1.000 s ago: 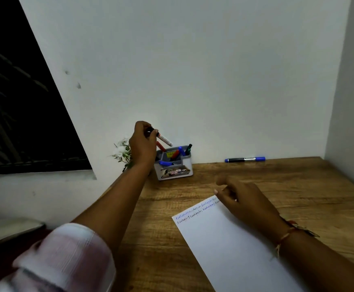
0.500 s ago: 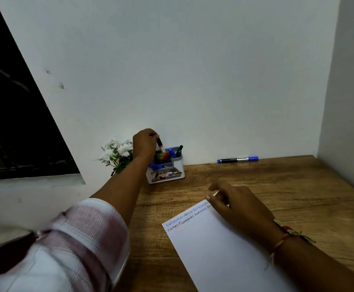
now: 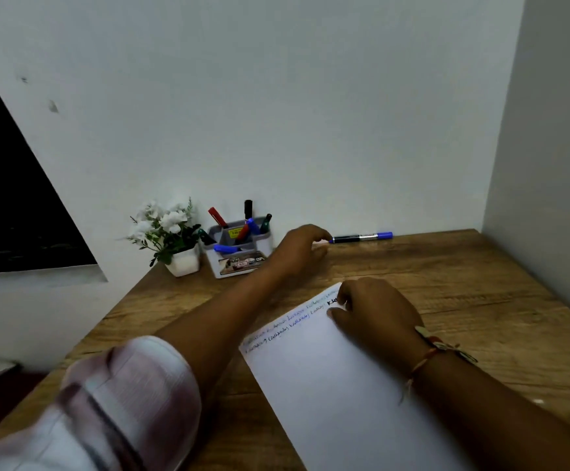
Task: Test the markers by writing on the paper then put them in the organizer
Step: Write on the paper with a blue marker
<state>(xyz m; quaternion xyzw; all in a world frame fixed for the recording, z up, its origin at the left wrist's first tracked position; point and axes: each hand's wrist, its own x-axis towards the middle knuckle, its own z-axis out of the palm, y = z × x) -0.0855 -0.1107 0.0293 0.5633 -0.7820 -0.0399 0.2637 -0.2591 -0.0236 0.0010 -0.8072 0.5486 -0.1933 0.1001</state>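
Head: marker [image 3: 361,237] by L grip [image 3: 297,249]

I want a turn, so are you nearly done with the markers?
Nearly. Markers stand in the organizer and the paper has writing. The left hand reaches for the blue marker by the wall; the right hand rests on the paper. That one needs testing and storing.

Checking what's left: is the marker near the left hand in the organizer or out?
Out: the marker lies flat on the table, right of the organizer.

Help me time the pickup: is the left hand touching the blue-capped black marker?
Cannot tell: head view, blurred fingers of the left hand are at the blue-capped black marker; gap unclear.
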